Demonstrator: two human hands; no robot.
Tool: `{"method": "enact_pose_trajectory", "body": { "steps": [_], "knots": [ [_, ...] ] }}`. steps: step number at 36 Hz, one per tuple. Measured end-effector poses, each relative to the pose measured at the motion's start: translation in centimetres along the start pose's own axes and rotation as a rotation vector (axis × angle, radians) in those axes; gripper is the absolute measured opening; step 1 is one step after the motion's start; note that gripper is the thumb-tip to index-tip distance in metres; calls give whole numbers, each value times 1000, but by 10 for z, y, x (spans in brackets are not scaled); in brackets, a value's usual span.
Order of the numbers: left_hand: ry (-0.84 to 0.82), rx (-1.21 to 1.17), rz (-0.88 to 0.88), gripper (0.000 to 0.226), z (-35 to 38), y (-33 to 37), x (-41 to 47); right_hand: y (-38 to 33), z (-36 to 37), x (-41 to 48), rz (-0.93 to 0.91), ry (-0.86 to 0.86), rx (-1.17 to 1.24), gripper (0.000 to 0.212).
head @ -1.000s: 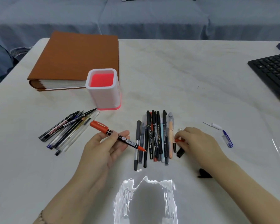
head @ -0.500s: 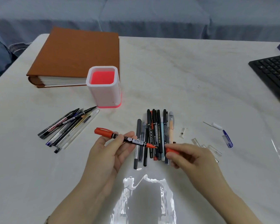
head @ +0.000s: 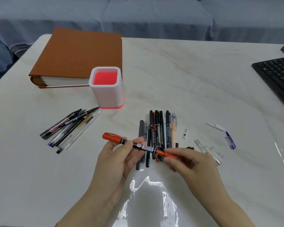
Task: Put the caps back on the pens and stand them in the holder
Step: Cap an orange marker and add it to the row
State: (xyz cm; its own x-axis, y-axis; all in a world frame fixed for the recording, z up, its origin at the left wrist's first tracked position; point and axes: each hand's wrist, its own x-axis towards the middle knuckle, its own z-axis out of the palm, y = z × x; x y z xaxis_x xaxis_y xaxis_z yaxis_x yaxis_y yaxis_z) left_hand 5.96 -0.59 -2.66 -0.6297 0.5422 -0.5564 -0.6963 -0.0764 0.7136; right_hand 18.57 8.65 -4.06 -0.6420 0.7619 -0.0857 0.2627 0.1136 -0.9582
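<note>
One white pen holder (head: 105, 95) with a red inside stands upright on the marble table (head: 195, 76), just in front of one brown album (head: 79, 58). Two groups of pens are laid flat: a fanned bundle (head: 70, 128) at the left and a row (head: 157, 126) in the middle. The pens overlap, so they cannot be counted exactly.

One red marker (head: 138, 145) is held above the row, gripped at the barrel by the curled fingers of the left hand (head: 120, 159). Its small red cap (head: 170, 155) is pinched by the right hand (head: 192, 164) at the marker's tip; whether it is fully seated cannot be told.

Some clear caps (head: 211, 151) are partly hidden behind the right hand. One black keyboard (head: 277, 74) is cut off at the right edge.
</note>
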Motion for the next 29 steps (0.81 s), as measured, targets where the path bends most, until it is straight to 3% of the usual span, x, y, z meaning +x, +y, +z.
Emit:
{"method": "enact_pose_trajectory", "body": {
  "steps": [5, 8, 13, 18, 22, 29],
  "knots": [
    [-61, 47, 13, 12, 1, -6, -7, 4, -2, -2, -50, -27, -89, 29],
    [-120, 61, 30, 14, 0, -5, -8, 7, -6, -3, -169, -73, -296, 11],
    [-169, 115, 83, 19, 3, 1, -11, 11, -11, -3, -378, -72, -592, 45],
    [-142, 154, 101, 23, 5, 7, -8, 4, -15, 2, -513, -44, -719, 40],
    [-151, 183, 85, 19, 4, 9, -4, 0, -16, 2, -555, -51, -751, 48],
    [-197, 113, 47, 12, 4, 3, -7, 8, -15, 2, -558, -110, -676, 41]
  ]
}}
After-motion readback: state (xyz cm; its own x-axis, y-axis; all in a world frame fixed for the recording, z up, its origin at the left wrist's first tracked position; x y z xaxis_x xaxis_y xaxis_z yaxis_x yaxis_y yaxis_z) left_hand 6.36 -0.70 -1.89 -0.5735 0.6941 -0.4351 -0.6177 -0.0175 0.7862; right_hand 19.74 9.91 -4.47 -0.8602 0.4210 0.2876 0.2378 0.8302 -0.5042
